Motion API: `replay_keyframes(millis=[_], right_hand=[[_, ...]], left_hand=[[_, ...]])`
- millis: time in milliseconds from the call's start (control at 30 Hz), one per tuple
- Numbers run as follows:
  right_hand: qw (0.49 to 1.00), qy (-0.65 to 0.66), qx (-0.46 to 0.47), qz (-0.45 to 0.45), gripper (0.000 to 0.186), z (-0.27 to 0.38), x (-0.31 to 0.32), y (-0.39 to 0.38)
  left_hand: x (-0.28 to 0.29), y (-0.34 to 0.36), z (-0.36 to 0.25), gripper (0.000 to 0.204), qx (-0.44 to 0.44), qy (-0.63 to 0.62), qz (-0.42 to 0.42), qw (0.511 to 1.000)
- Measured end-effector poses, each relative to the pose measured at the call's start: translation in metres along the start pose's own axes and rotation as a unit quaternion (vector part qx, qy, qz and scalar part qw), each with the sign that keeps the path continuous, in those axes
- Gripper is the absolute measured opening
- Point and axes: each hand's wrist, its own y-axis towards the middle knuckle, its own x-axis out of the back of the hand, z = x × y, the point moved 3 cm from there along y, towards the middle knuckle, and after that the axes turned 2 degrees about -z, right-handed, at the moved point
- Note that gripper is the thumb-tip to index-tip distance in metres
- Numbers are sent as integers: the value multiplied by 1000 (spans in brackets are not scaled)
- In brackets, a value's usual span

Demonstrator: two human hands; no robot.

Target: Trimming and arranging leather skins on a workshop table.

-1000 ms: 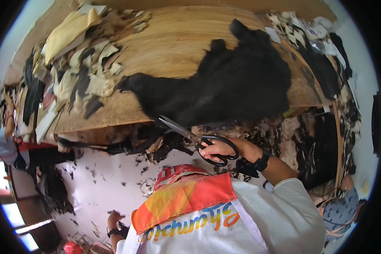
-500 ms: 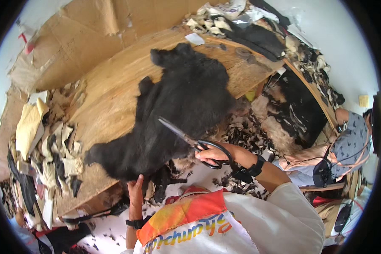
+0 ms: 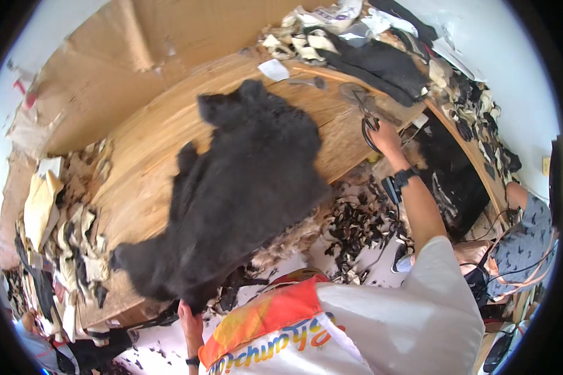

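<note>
Right of the hide (image 3: 244, 178), scissors (image 3: 365, 119) are clasped by the right hand (image 3: 388, 140); left hand's (image 3: 191, 324) grip unclear, slipping could be caused by overhang.

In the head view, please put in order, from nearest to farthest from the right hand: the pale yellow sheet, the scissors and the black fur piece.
1. Scissors, held in the right hand.
2. Black fur piece, left of it, mostly on the table.
3. Pale yellow sheet, at the table's left end.

Can't tell if the left hand (image 3: 191, 323) grips the black pelt (image 3: 244, 175) or just touches it. Scissors (image 3: 368, 121) have blurry blades. Bottom edge crops the white shirt (image 3: 394, 312).
</note>
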Motion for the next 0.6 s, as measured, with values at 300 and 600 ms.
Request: replay_keyframes(millis=[300,600], right_hand=[[989,-131,22,-73,46,-80,-1,148],[958,-282,-10,-48,47,-81,11,164]], left_hand=[[-46,-25,-38,44,372,-662,-181,625],[-65,-23,-50,27,436,-598,-232,631]])
